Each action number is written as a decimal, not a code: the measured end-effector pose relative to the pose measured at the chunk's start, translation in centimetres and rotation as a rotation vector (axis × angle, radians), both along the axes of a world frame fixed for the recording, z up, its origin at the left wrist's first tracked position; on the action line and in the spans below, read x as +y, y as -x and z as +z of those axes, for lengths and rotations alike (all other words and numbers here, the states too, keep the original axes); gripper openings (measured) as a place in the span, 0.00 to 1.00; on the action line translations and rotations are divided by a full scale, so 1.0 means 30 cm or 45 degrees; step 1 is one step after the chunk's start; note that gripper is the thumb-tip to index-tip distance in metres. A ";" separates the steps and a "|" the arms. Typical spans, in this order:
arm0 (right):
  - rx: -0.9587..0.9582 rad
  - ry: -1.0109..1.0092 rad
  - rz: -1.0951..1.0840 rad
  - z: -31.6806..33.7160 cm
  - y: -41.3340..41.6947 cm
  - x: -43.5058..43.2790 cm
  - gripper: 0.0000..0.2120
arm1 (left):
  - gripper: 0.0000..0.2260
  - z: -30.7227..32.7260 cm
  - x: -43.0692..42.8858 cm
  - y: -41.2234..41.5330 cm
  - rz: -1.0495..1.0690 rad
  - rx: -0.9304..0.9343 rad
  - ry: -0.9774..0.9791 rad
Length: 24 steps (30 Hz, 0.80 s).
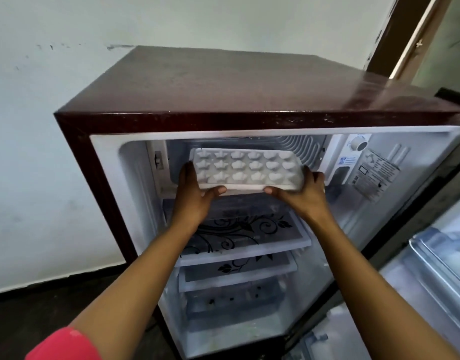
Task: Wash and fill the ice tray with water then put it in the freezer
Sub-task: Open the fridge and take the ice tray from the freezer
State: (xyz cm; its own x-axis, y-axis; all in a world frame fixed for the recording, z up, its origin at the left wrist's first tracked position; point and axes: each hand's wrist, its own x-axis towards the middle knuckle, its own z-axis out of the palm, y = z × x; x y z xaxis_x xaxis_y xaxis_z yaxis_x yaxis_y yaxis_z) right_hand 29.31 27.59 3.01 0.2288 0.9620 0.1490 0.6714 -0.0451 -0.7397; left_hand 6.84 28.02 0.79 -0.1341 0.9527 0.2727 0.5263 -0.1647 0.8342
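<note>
Ice tray (pixel 245 168), long axis L-R, face up, prob level

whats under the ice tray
The left hand and right hand hold the ice tray by its ends, thumbs on its near edge. Below is a flower-patterned shelf. The freezer floor under it is hidden.

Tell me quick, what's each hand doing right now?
Left hand: grips the left end of the ice tray.
Right hand: grips the tray's right end.
</note>
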 end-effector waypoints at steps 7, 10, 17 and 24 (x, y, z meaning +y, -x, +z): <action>0.062 0.044 -0.008 0.027 0.035 -0.271 0.50 | 0.34 0.031 -0.281 0.021 -0.066 -0.005 -0.060; 0.061 0.117 -0.029 0.040 0.047 -0.399 0.53 | 0.33 0.038 -0.404 0.039 -0.088 -0.042 -0.042; -0.059 0.152 -0.170 0.037 0.071 -0.730 0.52 | 0.39 0.039 -0.663 0.066 -0.146 -0.135 0.092; -0.024 0.167 -0.313 0.019 0.054 -1.036 0.50 | 0.45 0.040 -0.868 0.072 -0.360 -0.215 0.151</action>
